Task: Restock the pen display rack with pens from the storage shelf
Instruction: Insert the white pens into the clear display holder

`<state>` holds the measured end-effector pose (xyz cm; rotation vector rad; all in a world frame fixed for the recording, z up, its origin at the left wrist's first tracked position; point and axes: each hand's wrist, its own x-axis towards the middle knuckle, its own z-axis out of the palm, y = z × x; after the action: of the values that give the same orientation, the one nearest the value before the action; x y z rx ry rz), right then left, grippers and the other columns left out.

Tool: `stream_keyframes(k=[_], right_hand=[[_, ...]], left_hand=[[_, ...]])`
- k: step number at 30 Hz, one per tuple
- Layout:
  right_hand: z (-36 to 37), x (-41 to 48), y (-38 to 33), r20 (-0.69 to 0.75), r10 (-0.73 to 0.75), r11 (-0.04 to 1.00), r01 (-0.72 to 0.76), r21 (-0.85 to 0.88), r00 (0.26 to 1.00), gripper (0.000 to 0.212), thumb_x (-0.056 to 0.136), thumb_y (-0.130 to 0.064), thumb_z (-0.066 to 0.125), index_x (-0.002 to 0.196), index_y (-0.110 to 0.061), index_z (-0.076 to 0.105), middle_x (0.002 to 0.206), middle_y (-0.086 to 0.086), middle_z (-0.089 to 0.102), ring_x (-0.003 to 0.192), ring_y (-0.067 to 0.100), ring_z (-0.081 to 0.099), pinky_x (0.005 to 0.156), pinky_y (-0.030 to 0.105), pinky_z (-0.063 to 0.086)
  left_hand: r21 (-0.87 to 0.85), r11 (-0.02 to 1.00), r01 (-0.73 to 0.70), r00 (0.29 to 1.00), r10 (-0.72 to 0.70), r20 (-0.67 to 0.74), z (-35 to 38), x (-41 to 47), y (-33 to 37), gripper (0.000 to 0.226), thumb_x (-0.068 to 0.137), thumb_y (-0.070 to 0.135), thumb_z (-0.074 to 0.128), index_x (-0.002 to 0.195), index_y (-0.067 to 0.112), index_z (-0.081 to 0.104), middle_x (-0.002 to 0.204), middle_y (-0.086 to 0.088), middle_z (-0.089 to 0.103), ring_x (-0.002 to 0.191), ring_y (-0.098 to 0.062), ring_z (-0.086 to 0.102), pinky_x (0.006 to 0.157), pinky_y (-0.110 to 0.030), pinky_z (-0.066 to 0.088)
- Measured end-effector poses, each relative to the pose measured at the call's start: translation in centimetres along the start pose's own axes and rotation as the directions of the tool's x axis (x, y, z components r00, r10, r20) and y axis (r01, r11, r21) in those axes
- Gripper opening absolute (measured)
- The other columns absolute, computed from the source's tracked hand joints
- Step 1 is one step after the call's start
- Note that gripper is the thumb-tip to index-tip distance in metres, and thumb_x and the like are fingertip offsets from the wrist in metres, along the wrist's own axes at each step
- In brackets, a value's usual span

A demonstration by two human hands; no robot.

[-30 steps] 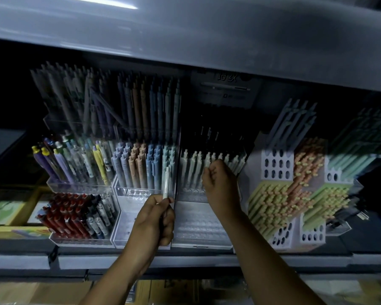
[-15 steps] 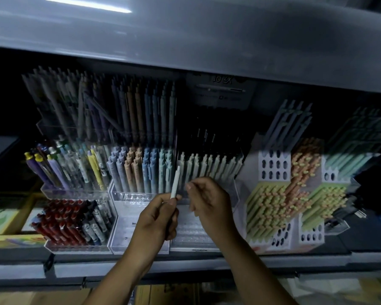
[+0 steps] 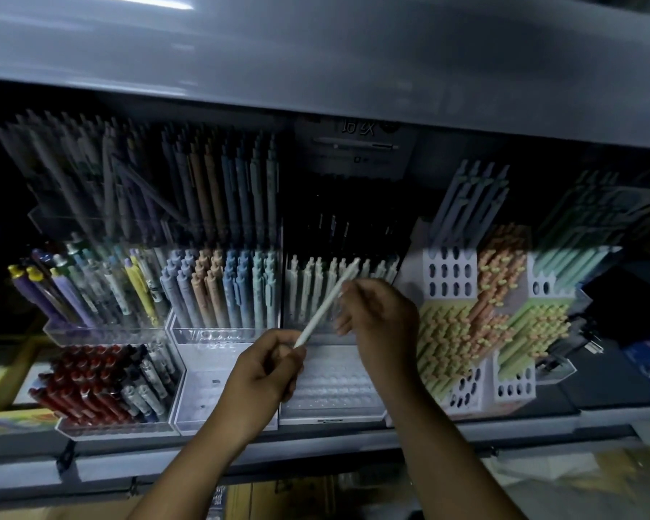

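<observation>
My left hand [image 3: 265, 367] grips the lower end of a white pen [image 3: 325, 305], which leans up and to the right. My right hand [image 3: 381, 319] pinches the pen near its upper half with thumb and fingers. Both hands hover in front of a clear pen display rack [image 3: 331, 401] whose back row holds several white pens [image 3: 316, 283] and whose front rows of holes stand bare.
Clear racks to the left hold pastel pens [image 3: 218, 287], yellow and purple pens [image 3: 91, 287], and red and dark pens [image 3: 91, 384]. White perforated holders with orange and green pens [image 3: 477, 317] stand to the right. A grey shelf [image 3: 316, 58] overhangs everything.
My right hand left the back row of white pens and came down to the pen in my left hand. That pen tilted from upright towards the right.
</observation>
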<state>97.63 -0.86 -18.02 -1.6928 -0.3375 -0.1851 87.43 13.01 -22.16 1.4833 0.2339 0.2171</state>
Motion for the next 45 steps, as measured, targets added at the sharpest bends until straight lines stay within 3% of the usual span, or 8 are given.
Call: stream_keyframes(k=[5,9,13,17,29,34,38,45], right_hand=[[-1.2,2.9,2.7,-0.195,-0.132,0.989,0.117,-0.089,0.972,0.018,0.100,-0.027,0.062,0.093,-0.015,0.074,0.065,0.002,0.069,0.059,0.022,0.069,0.061,0.048,0.058],[-1.5,4.1,4.2,-0.109,-0.303,0.891,0.241,-0.385,0.947,0.032,0.102,-0.033,0.054,0.085,-0.012,0.071,0.067,0.004,0.067,0.066,0.023,0.067,0.065,0.044,0.055],[-1.1,4.4,4.7,0.000,-0.368,0.812,0.321,-0.488,0.930,0.034,0.102,-0.026,0.056,0.073,-0.010,0.061,0.059,0.003,0.058,0.057,0.023,0.059,0.072,0.040,0.052],[-0.3,3.9,5.7,0.114,-0.310,0.789,0.322,-0.524,0.944,0.035,0.100,-0.018,0.060,0.068,-0.012,0.047,0.054,-0.002,0.041,0.050,0.012,0.043,0.053,0.032,0.032],[-0.3,4.0,4.8,0.249,-0.128,0.777,0.253,-0.576,0.960,0.032,0.097,-0.015,0.064,0.075,-0.011,0.042,0.057,0.000,0.038,0.057,0.025,0.050,0.059,0.030,0.039],[-2.0,3.0,2.4,0.337,-0.024,0.741,0.244,-0.626,0.941,0.026,0.098,-0.025,0.063,0.106,-0.001,0.056,0.077,0.008,0.055,0.076,0.031,0.064,0.064,0.032,0.048],[-3.0,0.9,-1.8,0.534,-0.055,0.705,0.411,-0.578,0.844,0.038,0.099,-0.029,0.061,0.126,-0.003,0.058,0.108,0.015,0.063,0.097,0.034,0.064,0.081,0.039,0.053],[-2.3,-5.2,-10.4,0.861,-0.073,0.659,0.672,-0.337,0.503,0.044,0.100,-0.034,0.060,0.139,-0.013,0.052,0.139,0.007,0.053,0.115,0.027,0.058,0.098,0.040,0.048]], left_hand=[[0.145,0.989,0.031,0.999,-0.030,-0.012,-1.7,0.0,-0.4,0.019,0.103,0.002,0.055,0.106,0.014,0.070,0.072,-0.012,0.057,0.060,-0.009,0.053,0.057,-0.019,0.045],[0.331,0.943,-0.026,1.000,0.027,0.000,-3.1,0.4,0.1,0.016,0.103,0.014,0.058,0.106,0.025,0.069,0.084,0.001,0.065,0.069,-0.013,0.057,0.060,-0.028,0.050],[0.501,0.856,-0.129,0.991,0.125,0.042,-3.5,0.7,1.2,0.013,0.103,0.018,0.058,0.106,0.027,0.067,0.090,0.018,0.064,0.077,-0.009,0.058,0.060,-0.015,0.042],[0.572,0.802,-0.176,0.984,0.167,0.069,-3.7,1.0,1.5,0.012,0.103,0.018,0.059,0.107,0.027,0.066,0.089,0.010,0.064,0.079,-0.010,0.059,0.061,-0.012,0.042],[0.741,0.639,-0.207,0.973,0.215,0.086,-3.7,0.0,4.3,0.005,0.102,0.026,0.059,0.103,0.029,0.063,0.092,0.014,0.063,0.071,-0.007,0.062,0.066,-0.031,0.052],[0.806,0.576,-0.134,0.975,0.223,0.003,-3.3,-3.0,6.8,0.010,0.101,0.034,0.061,0.111,0.030,0.062,0.095,0.019,0.061,0.078,-0.007,0.062,0.068,-0.033,0.053],[0.861,0.506,-0.040,0.971,0.223,-0.085,-2.3,-7.1,9.1,0.027,0.100,0.042,0.061,0.124,0.029,0.058,0.106,0.012,0.060,0.085,-0.006,0.061,0.076,-0.036,0.055],[0.899,0.412,0.152,0.935,0.236,-0.266,-2.0,-17.0,12.7,0.042,0.093,0.041,0.069,0.129,0.022,0.058,0.116,0.001,0.061,0.102,-0.021,0.061,0.082,-0.034,0.050]])
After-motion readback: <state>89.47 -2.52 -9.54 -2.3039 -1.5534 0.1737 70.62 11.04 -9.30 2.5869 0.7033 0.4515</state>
